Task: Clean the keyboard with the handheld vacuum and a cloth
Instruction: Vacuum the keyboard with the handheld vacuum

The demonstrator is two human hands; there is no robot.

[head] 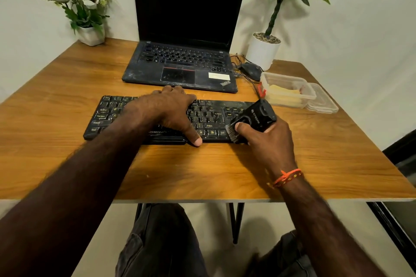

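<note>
A dusty black keyboard (108,114) lies on the wooden table (67,78) in front of me. My left hand (171,110) rests flat across its middle, fingers over the far edge and thumb at the near edge. My right hand (267,139) grips a small black handheld vacuum (258,117), thumb on its top. The vacuum's brush nozzle (233,134) touches the keys at the keyboard's right end. A yellow cloth (283,92) lies folded inside a clear plastic box (290,87) to the right.
An open black laptop (186,51) stands behind the keyboard. A black mouse (249,69) with cables lies to its right, next to a white potted plant (263,51). A flower pot (90,33) sits at the back left. The box's lid (324,101) lies by the table's right edge.
</note>
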